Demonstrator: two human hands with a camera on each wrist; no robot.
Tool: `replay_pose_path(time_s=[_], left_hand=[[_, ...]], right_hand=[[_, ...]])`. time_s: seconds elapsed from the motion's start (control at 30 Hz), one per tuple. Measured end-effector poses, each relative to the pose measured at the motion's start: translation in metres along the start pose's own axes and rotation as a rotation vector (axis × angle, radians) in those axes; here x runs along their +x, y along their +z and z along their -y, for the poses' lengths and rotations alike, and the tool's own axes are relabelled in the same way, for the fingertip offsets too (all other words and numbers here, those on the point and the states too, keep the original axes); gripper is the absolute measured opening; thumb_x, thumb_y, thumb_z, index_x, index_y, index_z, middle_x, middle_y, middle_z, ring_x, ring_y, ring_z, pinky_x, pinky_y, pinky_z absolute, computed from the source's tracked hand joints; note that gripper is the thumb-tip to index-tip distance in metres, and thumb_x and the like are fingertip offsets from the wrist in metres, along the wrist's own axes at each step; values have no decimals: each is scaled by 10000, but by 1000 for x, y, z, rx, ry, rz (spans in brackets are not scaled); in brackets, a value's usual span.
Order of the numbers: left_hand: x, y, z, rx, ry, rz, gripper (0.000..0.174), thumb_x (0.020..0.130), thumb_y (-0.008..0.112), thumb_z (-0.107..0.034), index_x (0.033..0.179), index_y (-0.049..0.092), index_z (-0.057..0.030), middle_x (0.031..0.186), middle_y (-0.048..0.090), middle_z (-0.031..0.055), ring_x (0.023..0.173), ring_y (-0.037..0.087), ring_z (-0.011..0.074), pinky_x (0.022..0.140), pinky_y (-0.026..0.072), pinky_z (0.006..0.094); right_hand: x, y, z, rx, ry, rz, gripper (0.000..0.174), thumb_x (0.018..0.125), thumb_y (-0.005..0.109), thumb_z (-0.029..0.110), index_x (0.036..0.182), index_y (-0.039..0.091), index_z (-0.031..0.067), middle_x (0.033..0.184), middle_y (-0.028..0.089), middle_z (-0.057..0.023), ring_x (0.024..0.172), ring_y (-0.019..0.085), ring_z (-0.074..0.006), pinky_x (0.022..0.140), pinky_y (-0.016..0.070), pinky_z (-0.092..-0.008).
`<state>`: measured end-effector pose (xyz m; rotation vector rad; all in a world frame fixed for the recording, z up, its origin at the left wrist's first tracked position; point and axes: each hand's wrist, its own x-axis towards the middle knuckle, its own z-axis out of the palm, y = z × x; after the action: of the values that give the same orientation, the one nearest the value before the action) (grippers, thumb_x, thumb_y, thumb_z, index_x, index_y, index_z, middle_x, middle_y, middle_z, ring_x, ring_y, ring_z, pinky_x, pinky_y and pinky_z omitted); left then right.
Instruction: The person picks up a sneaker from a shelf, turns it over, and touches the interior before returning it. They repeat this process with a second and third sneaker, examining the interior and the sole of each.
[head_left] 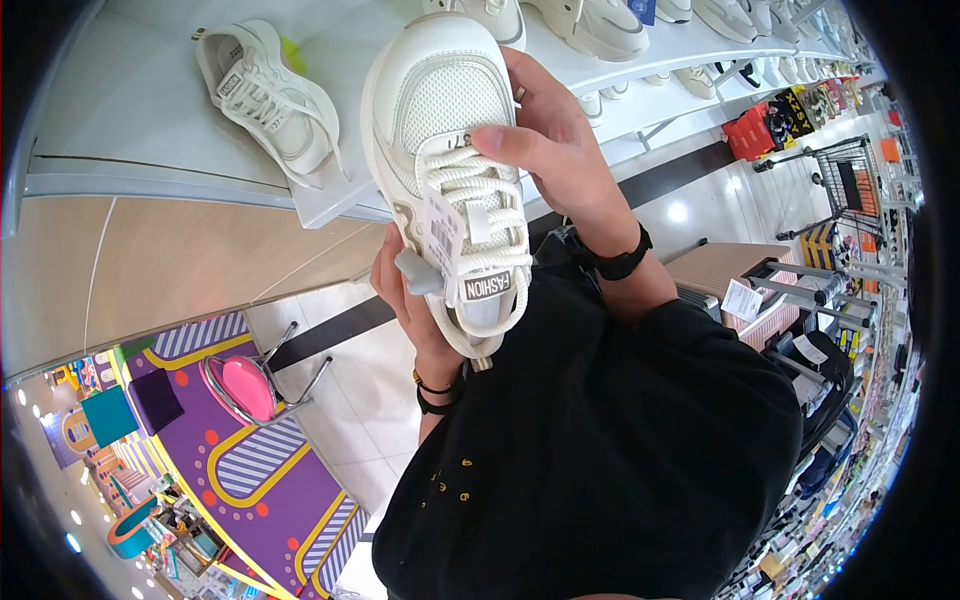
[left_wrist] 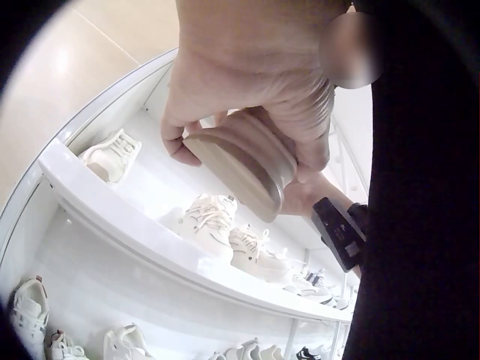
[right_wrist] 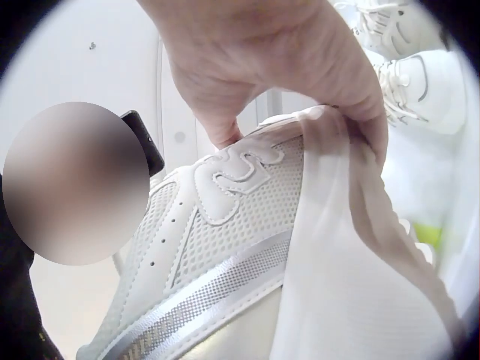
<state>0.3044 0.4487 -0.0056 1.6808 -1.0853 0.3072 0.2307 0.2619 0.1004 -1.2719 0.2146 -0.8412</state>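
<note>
Both hands hold a white mesh sneaker (head_left: 440,130) up in front of the white shelf (head_left: 150,140), toe pointing away. My left hand (head_left: 398,285) grips the heel from below; in the left wrist view its fingers (left_wrist: 247,75) curl round the tan heel sole (left_wrist: 240,165). My right hand (head_left: 545,140) grips the shoe's right side, thumb lying across the laces. The right wrist view shows those fingers (right_wrist: 262,60) pinching the upper's edge over the mesh side (right_wrist: 240,232). A paper price tag (head_left: 443,235) and a grey security tag (head_left: 415,275) hang at the laces.
Another white sneaker (head_left: 268,100) lies on the shelf to the left, and several more (head_left: 600,25) line the shelf beyond. Lower shelves carry further sneakers (left_wrist: 206,221). A pink chair (head_left: 248,388) stands on the floor below, and a shopping cart (head_left: 850,185) and racks at the right.
</note>
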Motion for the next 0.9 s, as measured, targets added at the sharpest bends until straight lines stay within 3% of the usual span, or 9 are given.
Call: replay_pose_path(time_s=[0.33, 0.4, 0.43, 0.53, 0.57, 0.67, 0.73, 0.8, 0.9], left_hand=[[-3, -2, 0, -14, -14, -34, 835, 769, 649, -617, 1419, 453, -131, 1343, 543, 116, 1243, 520, 341, 1058, 384, 564], [-8, -17, -10, -123, -506, 409, 871, 759, 811, -265, 1452, 328, -54, 1398, 459, 194, 1319, 432, 305, 1065, 370, 497], [-12, -23, -3, 250, -206, 542, 977, 704, 814, -363, 1478, 291, -73, 1386, 482, 123, 1337, 421, 245, 1118, 298, 521], [-29, -29, 7, 32, -205, 494, 1087, 648, 819, -486, 1489, 257, -86, 1377, 490, 73, 1339, 415, 235, 1150, 241, 486], [-35, -35, 1, 10, -518, 607, 1082, 647, 836, -451, 1489, 260, -91, 1385, 484, 57, 1351, 397, 229, 1155, 228, 423], [-32, -42, -1, -389, -718, 431, 1038, 655, 850, -397, 1480, 307, -78, 1418, 467, 73, 1360, 381, 234, 1161, 213, 385], [-27, -41, -8, -422, -677, 334, 996, 668, 857, -368, 1469, 350, -60, 1418, 471, 89, 1346, 393, 238, 1153, 239, 392], [-20, -43, -16, -558, -739, 220, 1000, 667, 893, -343, 1438, 353, -4, 1337, 515, 123, 1200, 522, 263, 1021, 427, 397], [-22, -40, -12, -577, -703, 143, 1043, 658, 895, -362, 1454, 324, -3, 1356, 496, 133, 1210, 515, 265, 1015, 436, 406]], right_hand=[[0, 3, 4, -33, 46, -41, 662, 850, 748, 224, 1372, 429, -29, 1200, 584, -152, 1021, 632, -227, 847, 527, -321], [1, 2, 3, -33, 52, -45, 647, 859, 738, 219, 1375, 432, -22, 1205, 584, -142, 1030, 625, -225, 850, 522, -319], [1, 1, 2, -34, 57, -49, 632, 868, 728, 215, 1378, 436, -15, 1211, 584, -133, 1039, 618, -222, 852, 517, -317], [1, 3, 4, -36, 43, -40, 630, 866, 732, 209, 1384, 442, -2, 1216, 584, -111, 1049, 601, -215, 854, 514, -318], [1, 3, 1, -36, 44, -40, 630, 866, 732, 209, 1384, 442, -2, 1216, 584, -111, 1049, 601, -215, 854, 514, -318], [2, 1, -5, -95, -1, -22, 653, 842, 754, 186, 1389, 446, 7, 1226, 576, -99, 1048, 588, -207, 860, 513, -329], [2, 2, -6, -80, -1, -8, 706, 812, 779, 166, 1408, 432, 16, 1227, 568, -98, 1035, 586, -201, 868, 512, -338], [2, 1, -11, -84, -15, 4, 740, 794, 794, 165, 1418, 423, 21, 1222, 565, -97, 1032, 587, -199, 864, 516, -333], [2, 0, -17, -130, -45, 27, 805, 762, 821, 170, 1435, 404, 29, 1212, 560, -99, 1026, 589, -197, 850, 525, -324]])
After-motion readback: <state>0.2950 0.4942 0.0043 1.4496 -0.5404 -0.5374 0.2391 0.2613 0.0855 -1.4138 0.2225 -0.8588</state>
